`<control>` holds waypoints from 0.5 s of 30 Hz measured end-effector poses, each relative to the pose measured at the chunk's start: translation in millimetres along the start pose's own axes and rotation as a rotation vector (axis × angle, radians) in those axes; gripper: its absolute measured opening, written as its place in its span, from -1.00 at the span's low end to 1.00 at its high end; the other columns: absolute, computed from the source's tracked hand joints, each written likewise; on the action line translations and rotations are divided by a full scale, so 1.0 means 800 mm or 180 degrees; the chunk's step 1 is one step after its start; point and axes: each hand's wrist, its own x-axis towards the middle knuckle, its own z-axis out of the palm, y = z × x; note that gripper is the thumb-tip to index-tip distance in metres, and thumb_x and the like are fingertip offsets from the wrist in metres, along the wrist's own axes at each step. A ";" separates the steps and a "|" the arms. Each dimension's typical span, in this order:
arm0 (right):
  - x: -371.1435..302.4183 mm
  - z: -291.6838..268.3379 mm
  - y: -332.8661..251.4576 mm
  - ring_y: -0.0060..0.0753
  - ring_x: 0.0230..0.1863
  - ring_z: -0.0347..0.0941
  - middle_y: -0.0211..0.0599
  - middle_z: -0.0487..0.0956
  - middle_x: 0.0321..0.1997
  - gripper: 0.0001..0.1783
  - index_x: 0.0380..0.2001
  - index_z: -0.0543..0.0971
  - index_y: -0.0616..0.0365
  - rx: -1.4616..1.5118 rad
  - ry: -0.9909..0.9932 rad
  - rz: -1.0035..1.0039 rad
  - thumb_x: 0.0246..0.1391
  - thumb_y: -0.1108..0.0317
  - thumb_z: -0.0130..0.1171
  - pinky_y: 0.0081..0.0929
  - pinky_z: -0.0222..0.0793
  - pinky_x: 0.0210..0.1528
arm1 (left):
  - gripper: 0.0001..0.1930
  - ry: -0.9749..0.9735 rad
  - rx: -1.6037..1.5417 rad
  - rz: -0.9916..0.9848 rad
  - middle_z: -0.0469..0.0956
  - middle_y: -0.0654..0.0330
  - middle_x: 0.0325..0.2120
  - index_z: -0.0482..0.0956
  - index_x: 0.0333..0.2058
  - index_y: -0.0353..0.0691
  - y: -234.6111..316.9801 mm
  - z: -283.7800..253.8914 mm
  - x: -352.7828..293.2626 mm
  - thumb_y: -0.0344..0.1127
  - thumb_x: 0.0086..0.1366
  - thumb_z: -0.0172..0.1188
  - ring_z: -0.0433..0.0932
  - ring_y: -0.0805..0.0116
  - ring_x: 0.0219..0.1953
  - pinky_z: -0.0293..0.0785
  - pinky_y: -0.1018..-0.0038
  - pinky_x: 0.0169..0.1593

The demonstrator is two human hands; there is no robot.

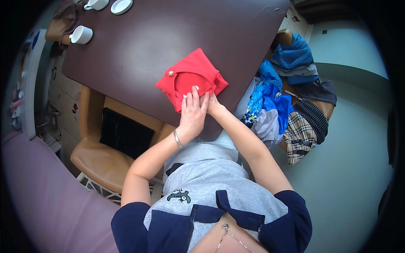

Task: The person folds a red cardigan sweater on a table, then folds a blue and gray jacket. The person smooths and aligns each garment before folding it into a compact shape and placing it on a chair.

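Note:
A red garment (192,76), folded into a compact bundle with a round button on it, lies on the dark brown table (139,38) near its front corner. My left hand (193,113) rests on the near part of the bundle, fingers stretched out over the cloth. Close beside it, my right hand (213,104) touches the bundle's near right edge. Its fingers are mostly hidden by the left hand and the fabric, so their grip does not show.
White cups (81,35) and a small white dish (121,6) stand at the table's far left. A tan chair (101,158) with a black cushion or bag (125,133) is at the left. Crumpled clothes (270,109) are heaped on a chair to the right.

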 end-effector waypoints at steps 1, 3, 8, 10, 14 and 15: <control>0.003 -0.009 -0.004 -0.11 0.17 0.24 -0.15 0.40 0.09 -0.52 0.00 0.40 0.05 0.0103 -0.0399 0.0155 0.01 0.11 -0.04 0.00 0.09 0.19 | -0.22 0.0060 -0.0139 0.0046 0.03 -0.20 0.19 0.16 0.21 -0.19 -0.001 0.004 -0.005 -0.46 -0.11 0.09 0.15 -0.13 0.14 0.08 0.10 0.19; -0.017 0.000 -0.006 -0.08 -0.06 0.42 -0.17 0.52 -0.13 -0.61 -0.15 0.50 0.08 -0.0048 0.0951 -0.0087 -0.03 0.13 0.03 -0.04 0.27 0.02 | -0.20 0.0173 -0.0419 0.0144 0.01 -0.17 0.22 0.15 0.22 -0.15 -0.006 0.012 -0.013 -0.44 -0.12 0.11 0.09 -0.15 0.19 0.04 0.09 0.23; -0.090 -0.036 0.004 -0.12 -0.11 0.44 -0.16 0.53 -0.18 -0.74 -0.30 0.53 0.20 0.0922 0.1642 0.0356 -0.16 0.43 0.10 -0.22 0.35 -0.09 | -0.24 0.0190 -0.0538 0.0189 -0.06 -0.15 0.25 0.18 0.20 -0.16 -0.007 0.040 -0.026 -0.37 -0.09 0.12 -0.07 -0.15 0.29 -0.08 0.10 0.28; -0.091 -0.054 0.001 -0.12 -0.11 0.41 -0.15 0.52 -0.20 -0.71 -0.30 0.54 0.21 0.1050 0.2261 0.0877 -0.23 0.54 0.14 -0.26 0.34 -0.11 | -0.29 0.0198 -0.0341 0.0121 -0.06 -0.14 0.26 0.23 0.17 -0.20 -0.003 0.051 -0.028 -0.38 -0.07 0.09 -0.08 -0.14 0.29 -0.09 0.09 0.28; -0.016 -0.109 -0.024 -0.15 0.19 0.21 -0.17 0.35 0.12 -0.46 0.02 0.44 0.06 0.0253 0.2098 0.0509 -0.10 0.23 0.21 -0.15 0.00 0.20 | -0.36 0.0011 -0.0367 0.0103 -0.02 -0.18 0.23 0.31 0.11 -0.22 0.009 0.040 -0.028 -0.39 -0.06 0.09 -0.08 -0.21 0.28 -0.09 0.05 0.27; -0.003 -0.096 -0.026 -0.17 0.28 0.09 -0.20 0.25 0.25 -0.39 0.12 0.36 0.00 0.0005 0.1771 0.0578 -0.06 0.16 0.18 -0.08 -0.10 0.25 | -0.37 -0.0079 -0.0414 0.0127 -0.01 -0.19 0.22 0.32 0.10 -0.22 0.009 0.031 -0.030 -0.39 -0.07 0.09 -0.08 -0.22 0.28 -0.08 0.04 0.27</control>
